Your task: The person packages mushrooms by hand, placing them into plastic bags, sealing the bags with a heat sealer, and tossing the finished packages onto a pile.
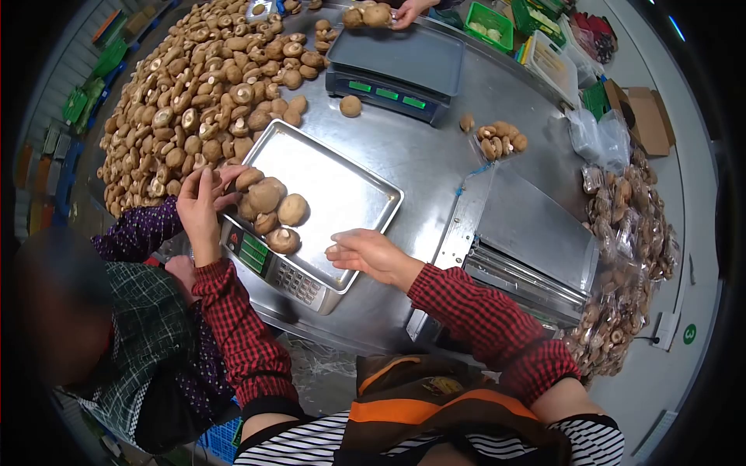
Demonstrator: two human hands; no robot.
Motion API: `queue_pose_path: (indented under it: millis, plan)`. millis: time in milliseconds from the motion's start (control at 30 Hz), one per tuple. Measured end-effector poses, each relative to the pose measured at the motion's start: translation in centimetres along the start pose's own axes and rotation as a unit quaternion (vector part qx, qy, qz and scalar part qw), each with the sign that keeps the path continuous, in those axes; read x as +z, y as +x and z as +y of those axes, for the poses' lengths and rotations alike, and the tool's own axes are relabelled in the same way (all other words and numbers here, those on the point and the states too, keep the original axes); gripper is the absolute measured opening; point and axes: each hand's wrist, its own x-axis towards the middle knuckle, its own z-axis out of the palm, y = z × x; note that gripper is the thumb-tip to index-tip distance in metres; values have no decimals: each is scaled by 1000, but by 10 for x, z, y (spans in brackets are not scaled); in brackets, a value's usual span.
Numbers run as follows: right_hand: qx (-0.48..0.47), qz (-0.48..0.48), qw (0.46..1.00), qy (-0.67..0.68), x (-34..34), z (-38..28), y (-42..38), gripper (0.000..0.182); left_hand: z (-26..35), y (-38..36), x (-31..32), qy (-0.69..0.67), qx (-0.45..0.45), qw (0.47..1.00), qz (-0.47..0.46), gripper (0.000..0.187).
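Observation:
A metal tray (342, 175) rests on a scale (299, 283) with green displays. Several mushrooms (264, 196) are grouped at the tray's left side. Beside them, over the tray's left edge, is my left hand (200, 208), its fingers apart; no held object can be made out. My right hand (369, 252) hovers over the tray's lower right part, fingers extended, holding nothing. A large mushroom pile (194, 93) lies just beyond my left hand.
A co-worker in a purple sleeve (144, 227) is close on the left. Across the table, another person's hand (408, 12) holds mushrooms above a second scale (396, 58). A wrapping machine (536, 210) stands right, near bagged mushrooms (622, 256) and a small mushroom pack (500, 140).

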Motion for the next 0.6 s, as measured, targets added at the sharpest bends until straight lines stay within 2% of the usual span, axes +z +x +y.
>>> queue_pose_path:
  millis: [167,267,300,333,367,400,433,467,500,567,600]
  plan:
    - [-2,1,1000,11,-2,1,9,40,7,15,-5,67,40,997,9,28]
    - [1,-2,1000,27,-4,3,9,40,1,25,-8,62,32,998,0,28]
    - [2,0,1000,26,-2,3,9,40,3,27,-5,50,5,998,-34,29]
    - [11,-17,999,32,0,5,10,42,5,30,1,38,-23,997,-69,29]
    - [21,-33,999,38,4,7,10,44,-38,63,-21,61,9,986,-157,34]
    - [16,-52,998,37,9,10,15,56,-28,58,-14,106,11,977,-184,36]
    - [16,-50,998,39,16,14,22,56,-17,52,-5,151,15,966,-211,38]
    - [5,-31,999,14,22,20,31,63,-31,56,4,285,19,942,-175,44]
    - [-7,-13,1000,-12,27,21,38,70,-73,75,-9,276,11,940,-203,45]
    - [3,-24,999,-23,36,16,47,76,-65,62,-3,340,16,918,-204,46]
    - [0,-17,999,-37,39,17,51,76,-67,58,-1,306,31,929,-207,47]
